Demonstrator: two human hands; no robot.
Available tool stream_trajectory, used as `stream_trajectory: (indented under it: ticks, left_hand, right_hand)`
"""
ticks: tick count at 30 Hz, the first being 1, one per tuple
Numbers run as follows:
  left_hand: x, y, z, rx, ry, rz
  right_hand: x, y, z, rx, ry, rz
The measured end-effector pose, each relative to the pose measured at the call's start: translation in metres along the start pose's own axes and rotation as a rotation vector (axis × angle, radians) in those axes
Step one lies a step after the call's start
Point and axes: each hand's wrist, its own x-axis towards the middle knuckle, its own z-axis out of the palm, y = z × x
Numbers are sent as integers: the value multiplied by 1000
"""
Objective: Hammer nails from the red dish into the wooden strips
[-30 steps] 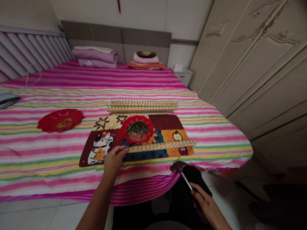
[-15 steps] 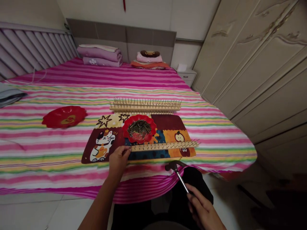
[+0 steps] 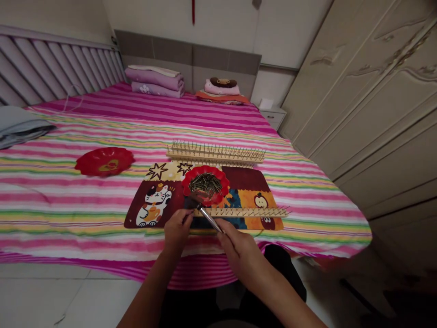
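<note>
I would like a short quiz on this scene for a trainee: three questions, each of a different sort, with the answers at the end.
1. Which hand holds the hammer?

2. Fill in the gap: The red bowl on the mat holds a pile of ____.

3. True or false: As seen in the picture, the cat drawing is at the right end of the mat.

Key:
1. The right hand.
2. nails.
3. False; the cat drawing is at the left end.
</note>
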Motion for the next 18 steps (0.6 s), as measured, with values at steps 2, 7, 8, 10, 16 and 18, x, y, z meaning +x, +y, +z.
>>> stream_trajectory:
  ticks: [2,7,8,10,16,18]
  left_hand:
    - [0,1,0,47,-4,-15]
    - [3,1,1,-6,-3,-15]
    - [4,1,1,-25,-5,-21]
    - [5,2,-1,-35,-26,-43]
    - [7,26,-16,106,43,14]
    - [16,44,-16,142,51,52]
  right_hand:
    - [1,-1,0,-39,-36,15]
    - [-28,4,-16,42,-12,59]
    - [-37,11,-21,57,5,97]
    - [-58,34,-30,65,53,211]
    - [-120,125,-28,234,260,620]
    - [-133,142,-20,358,288,712]
